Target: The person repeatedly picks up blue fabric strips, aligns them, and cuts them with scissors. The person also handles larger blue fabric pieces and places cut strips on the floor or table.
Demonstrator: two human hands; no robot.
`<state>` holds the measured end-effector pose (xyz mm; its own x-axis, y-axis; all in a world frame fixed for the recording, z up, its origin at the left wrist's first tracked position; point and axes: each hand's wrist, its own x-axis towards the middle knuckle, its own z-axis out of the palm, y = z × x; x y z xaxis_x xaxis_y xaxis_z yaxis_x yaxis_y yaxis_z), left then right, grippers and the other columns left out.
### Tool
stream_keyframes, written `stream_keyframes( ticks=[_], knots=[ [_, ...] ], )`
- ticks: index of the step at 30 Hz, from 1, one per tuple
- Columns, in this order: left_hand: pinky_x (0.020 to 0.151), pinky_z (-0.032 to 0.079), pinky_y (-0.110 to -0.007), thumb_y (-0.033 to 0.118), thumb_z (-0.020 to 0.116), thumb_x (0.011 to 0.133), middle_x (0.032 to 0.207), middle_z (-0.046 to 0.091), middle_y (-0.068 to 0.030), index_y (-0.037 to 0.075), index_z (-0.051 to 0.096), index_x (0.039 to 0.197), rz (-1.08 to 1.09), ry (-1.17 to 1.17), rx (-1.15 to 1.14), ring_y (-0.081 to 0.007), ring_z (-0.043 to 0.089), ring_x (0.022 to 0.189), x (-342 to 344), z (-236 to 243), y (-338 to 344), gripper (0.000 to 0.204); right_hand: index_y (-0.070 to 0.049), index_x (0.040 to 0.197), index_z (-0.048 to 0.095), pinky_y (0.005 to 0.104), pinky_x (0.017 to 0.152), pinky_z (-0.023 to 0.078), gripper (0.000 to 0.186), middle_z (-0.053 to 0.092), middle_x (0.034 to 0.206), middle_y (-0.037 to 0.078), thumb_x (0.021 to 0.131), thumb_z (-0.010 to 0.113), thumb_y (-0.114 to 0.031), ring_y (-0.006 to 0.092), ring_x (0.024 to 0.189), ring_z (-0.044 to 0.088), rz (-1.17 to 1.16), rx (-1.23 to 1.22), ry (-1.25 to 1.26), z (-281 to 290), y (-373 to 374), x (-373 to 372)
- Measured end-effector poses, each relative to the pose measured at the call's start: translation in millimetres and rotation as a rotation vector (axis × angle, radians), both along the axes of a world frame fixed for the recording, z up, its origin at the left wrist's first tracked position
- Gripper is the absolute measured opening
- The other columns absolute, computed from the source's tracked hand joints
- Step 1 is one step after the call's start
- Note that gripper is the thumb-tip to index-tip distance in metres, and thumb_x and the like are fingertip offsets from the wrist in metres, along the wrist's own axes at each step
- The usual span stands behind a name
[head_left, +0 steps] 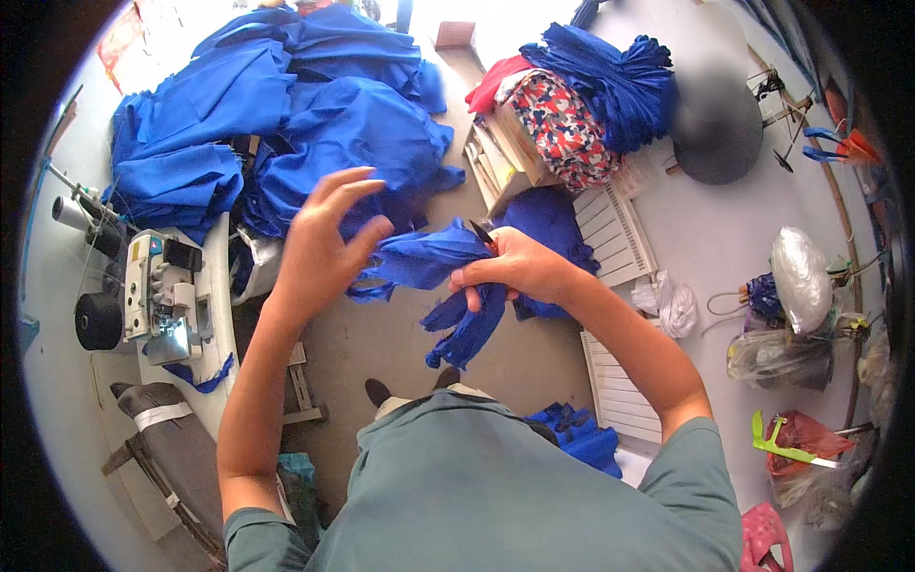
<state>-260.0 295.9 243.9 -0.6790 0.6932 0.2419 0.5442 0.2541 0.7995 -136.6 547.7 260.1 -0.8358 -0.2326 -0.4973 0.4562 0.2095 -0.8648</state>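
Observation:
In front of my body, my right hand (519,269) is closed on a bunch of blue cloth pieces (424,255). Some of the cloth stretches toward my left hand, and frayed ends hang below my fingers. A small dark pointed tool (480,232) sticks up by the right thumb and forefinger; its kind is not clear. My left hand (329,234) is raised beside the cloth's left end with fingers apart, holding nothing. Behind that hand lies a large heap of blue fabric (353,124).
On the left stands a white overlock sewing machine (157,286) with a black thread cone (98,321). To the right are a white slatted rack (615,234), patterned cloth (562,119) and gathered blue fabric (610,81). A grey fabric roll (181,458) leans at lower left.

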Motion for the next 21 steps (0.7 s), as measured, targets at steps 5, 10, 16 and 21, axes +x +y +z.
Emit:
stream_keyframes(
  ticks=[5,10,16,21],
  knots=[
    [0.121,0.026,-0.038,0.011,0.078,0.081,0.156,0.038,-0.0176,0.004,0.021,0.158,-0.48,-0.32,0.195,-0.0243,0.035,0.146,18,-33,24,0.096,-0.005,0.094,0.074,0.0207,0.044,0.034,0.025,0.074,0.076,0.001,0.088,0.07,-0.029,0.0034,0.053,0.055,0.005,-0.094,-0.016,-2,-12,-3],
    [0.094,0.046,-0.029,0.001,0.066,0.087,0.116,0.061,-0.0074,0.003,0.052,0.133,-0.397,-0.543,0.237,-0.0132,0.056,0.108,28,-58,39,0.049,-0.007,0.091,0.073,0.0209,0.044,0.033,0.023,0.074,0.075,0.0,0.087,0.072,-0.029,0.0032,0.052,0.053,0.003,-0.109,-0.026,-5,-14,-1],
    [0.069,0.045,-0.025,0.002,0.055,0.093,0.082,0.059,0.003,0.0,0.064,0.101,-0.178,-0.24,0.142,-0.0051,0.051,0.079,14,-32,22,0.012,-0.012,0.089,0.071,0.0215,0.045,0.029,0.02,0.073,0.08,-0.001,0.083,0.078,-0.029,0.0018,0.055,0.047,0.054,-0.068,0.002,-32,3,9],
    [0.057,0.037,-0.02,0.01,0.056,0.098,0.072,0.052,0.0064,0.007,0.065,0.096,-0.112,-0.443,0.152,-0.0017,0.046,0.063,-6,-36,2,0.01,-0.006,0.095,0.069,0.0222,0.051,0.037,0.019,0.073,0.085,0.002,0.084,0.077,-0.019,0.0041,0.063,0.056,0.156,-0.101,0.054,-43,6,9]
  ],
)
